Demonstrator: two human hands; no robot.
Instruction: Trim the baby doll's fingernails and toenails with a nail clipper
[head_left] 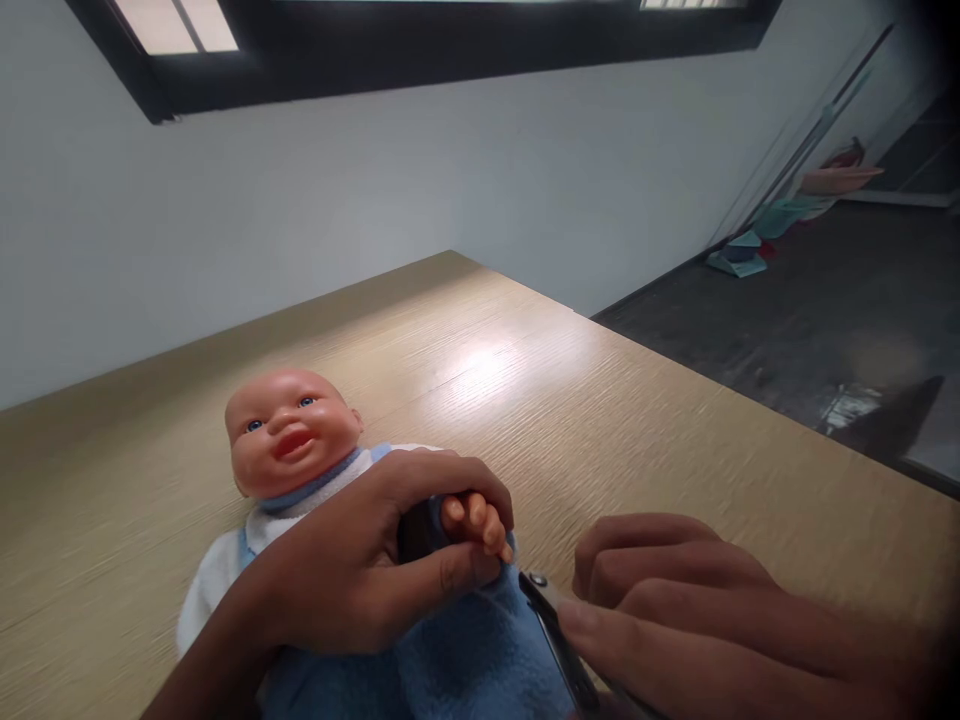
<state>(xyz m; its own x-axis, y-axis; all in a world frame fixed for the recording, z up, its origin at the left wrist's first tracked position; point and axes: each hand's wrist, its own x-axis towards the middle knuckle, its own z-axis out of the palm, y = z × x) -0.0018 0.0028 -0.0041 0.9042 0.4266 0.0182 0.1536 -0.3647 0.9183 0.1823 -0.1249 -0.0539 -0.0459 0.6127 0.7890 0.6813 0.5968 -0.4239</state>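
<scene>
Right hand (694, 610) holding clippers (555, 640), left hand (367, 565) clasping doll (289, 440)

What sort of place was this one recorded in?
Likely an ordinary indoor room, its exact use unclear: there is a wood-grain table, a dark-framed window and a pink basin in the background.

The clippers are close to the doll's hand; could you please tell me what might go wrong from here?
The left hand, around the doll's hand, has its fingers near the clippers, so a slip might nip them. The blue cloth beside the clippers could also snag.
</scene>
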